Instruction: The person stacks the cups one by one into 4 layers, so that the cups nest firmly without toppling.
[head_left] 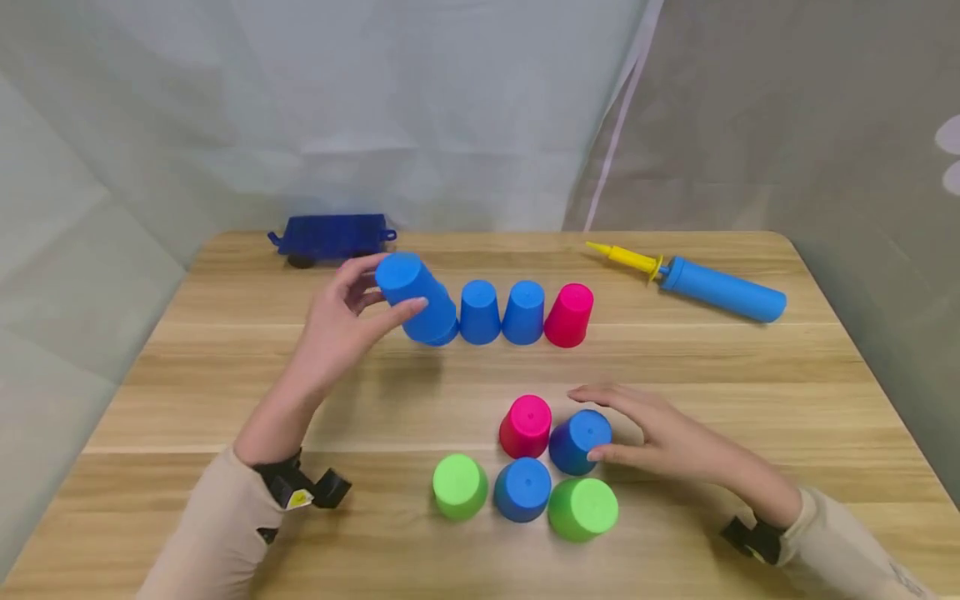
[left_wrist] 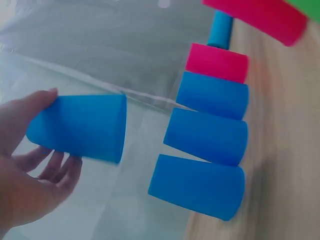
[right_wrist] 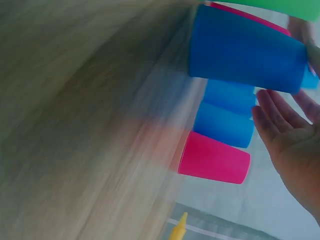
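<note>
We've got the tilted blue cup (head_left: 415, 296) pinched in our left hand (head_left: 341, 325), thumb on the near side, fingers (left_wrist: 55, 165) behind, lifted off the table (head_left: 225, 400). Best to level it and lower it straight, rim flat, just right of the hand beside the far row. Our right hand (head_left: 660, 437) lies spread, fingertips touching the near blue cup (head_left: 579, 440). Count: five blue cups, two pink, two green, nine in all. One balloon pump (head_left: 697, 279) far right, one dark blue toy wagon (head_left: 332, 237) beyond the left hand.
</note>
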